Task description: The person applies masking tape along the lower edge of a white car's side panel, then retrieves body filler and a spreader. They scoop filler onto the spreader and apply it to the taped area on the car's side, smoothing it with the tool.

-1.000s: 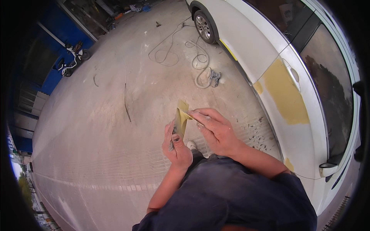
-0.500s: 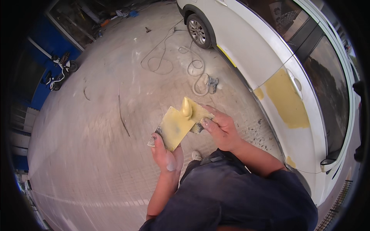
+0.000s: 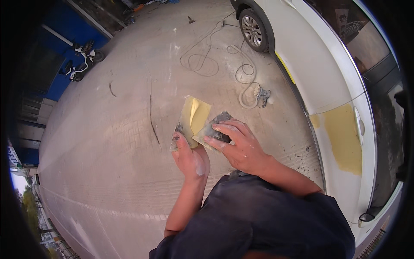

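My left hand (image 3: 191, 163) grips a flat putty spreader (image 3: 185, 115) by its lower end, thumb on top. Yellow body filler (image 3: 201, 117) lies in a ridged, wet smear on its face. My right hand (image 3: 245, 150) is closed on a second putty spreader (image 3: 221, 126), fingers pressed on its dark, stained back. The lower left edge of that spreader meets the filler on the left one. Both spreaders are tilted in front of my body, above the floor. Dried filler and dust mark my fingers.
On the right stands a white car (image 3: 310, 60), with a yellow filler patch (image 3: 345, 140) on its door. A sander (image 3: 262, 96) with a looping hose (image 3: 245, 71) lies on the concrete floor (image 3: 116, 142). A scooter (image 3: 84, 60) leans near the blue wall at far left.
My right hand has turned its spreader over, dark back now up, and moved it down across the left spreader. The pointed filler lump is now a smear on the left spreader. The view has shifted left.
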A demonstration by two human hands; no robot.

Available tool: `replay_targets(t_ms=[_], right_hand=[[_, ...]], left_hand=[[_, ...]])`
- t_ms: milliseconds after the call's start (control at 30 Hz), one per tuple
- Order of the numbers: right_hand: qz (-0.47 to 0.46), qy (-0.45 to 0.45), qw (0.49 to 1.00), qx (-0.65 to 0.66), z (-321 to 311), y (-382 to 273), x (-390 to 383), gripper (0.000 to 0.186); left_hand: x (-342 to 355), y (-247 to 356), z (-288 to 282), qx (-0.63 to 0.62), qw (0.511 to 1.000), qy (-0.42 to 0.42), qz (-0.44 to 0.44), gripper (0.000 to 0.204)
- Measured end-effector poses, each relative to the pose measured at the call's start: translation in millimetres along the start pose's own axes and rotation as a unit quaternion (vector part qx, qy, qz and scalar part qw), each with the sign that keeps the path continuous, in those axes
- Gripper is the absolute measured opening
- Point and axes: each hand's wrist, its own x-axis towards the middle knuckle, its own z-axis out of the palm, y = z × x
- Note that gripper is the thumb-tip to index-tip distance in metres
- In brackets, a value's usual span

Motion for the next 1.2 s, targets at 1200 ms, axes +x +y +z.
replay_targets(t_ms=[1200], right_hand=[[0.791, 0.048, 0.593, 0.140, 128.8, 413.7, -196.8, 0.027]], left_hand=[[328.3, -147.8, -153.0, 0.234, 0.940, 0.156, -0.194, 0.044]])
